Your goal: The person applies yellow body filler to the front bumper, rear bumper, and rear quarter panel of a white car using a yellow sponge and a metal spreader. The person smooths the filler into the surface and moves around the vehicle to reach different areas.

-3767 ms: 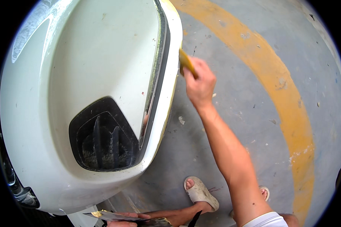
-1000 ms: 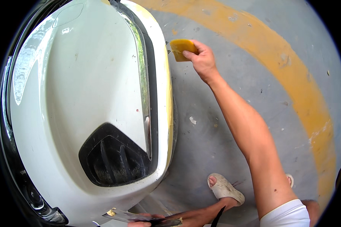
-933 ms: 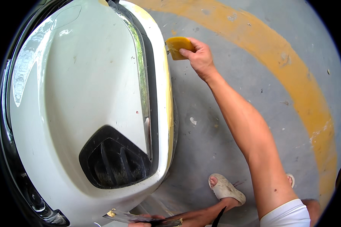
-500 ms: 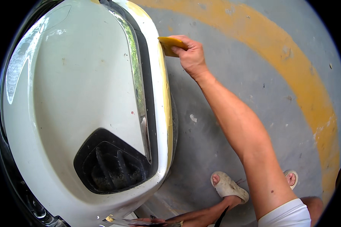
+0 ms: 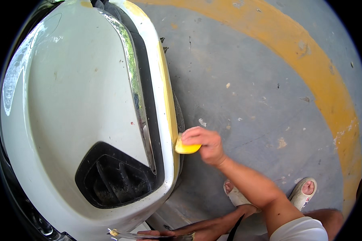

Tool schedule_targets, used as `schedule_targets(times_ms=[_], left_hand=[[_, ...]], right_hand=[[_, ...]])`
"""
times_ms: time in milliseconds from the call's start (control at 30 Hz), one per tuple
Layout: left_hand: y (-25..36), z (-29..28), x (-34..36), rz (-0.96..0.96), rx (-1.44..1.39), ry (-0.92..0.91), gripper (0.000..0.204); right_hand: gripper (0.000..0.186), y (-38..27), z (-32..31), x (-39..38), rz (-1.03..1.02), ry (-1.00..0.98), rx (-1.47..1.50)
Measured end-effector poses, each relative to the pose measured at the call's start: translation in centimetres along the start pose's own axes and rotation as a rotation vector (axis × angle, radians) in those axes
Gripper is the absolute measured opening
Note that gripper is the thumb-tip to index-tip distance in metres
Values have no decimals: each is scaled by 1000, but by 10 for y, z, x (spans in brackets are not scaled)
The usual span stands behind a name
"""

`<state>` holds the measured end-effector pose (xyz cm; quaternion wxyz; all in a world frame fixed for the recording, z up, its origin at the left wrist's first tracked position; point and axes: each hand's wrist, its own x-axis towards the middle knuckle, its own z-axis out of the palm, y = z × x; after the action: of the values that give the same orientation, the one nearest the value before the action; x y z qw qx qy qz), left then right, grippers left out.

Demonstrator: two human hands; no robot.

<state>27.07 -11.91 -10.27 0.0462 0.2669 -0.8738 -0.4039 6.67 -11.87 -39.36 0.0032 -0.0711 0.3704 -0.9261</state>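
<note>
My right hand [image 5: 209, 145] grips a flat yellow plastic spreader [image 5: 187, 148], fingers over its top, against or just beside the outer edge of the white car bumper [image 5: 84, 80]. A pale yellow band of filler or tape [image 5: 169, 96], I cannot tell which, runs along that edge, beside a dark channel and chrome trim [image 5: 134, 76]. Low at the bottom, my left hand [image 5: 149, 233] is closed on a thin flat plate [image 5: 126, 235] with a dab of cream putty [image 5: 113, 232] at one end. A black vent recess [image 5: 114, 176] sits in the bumper's lower part.
Grey concrete floor [image 5: 249, 92] with a curved yellow painted band [image 5: 326, 84] lies right of the car. My sandalled feet [image 5: 303, 193] stand below my right arm. Dark trim [image 5: 44, 225] borders the car at lower left.
My right hand and the spreader have moved from high on the bumper edge down toward me, roughly halfway along it. My left hand stays low with the plate.
</note>
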Motion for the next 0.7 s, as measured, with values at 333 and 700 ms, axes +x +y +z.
schedule_targets(times_ms=[333,700], left_hand=[[28,-8,24,33,-48,-400,23],[10,1,4,130,-41,27,23]], right_hand=[[25,21,-36,188,34,152,55],[42,-1,30,5,-195,201,-257]])
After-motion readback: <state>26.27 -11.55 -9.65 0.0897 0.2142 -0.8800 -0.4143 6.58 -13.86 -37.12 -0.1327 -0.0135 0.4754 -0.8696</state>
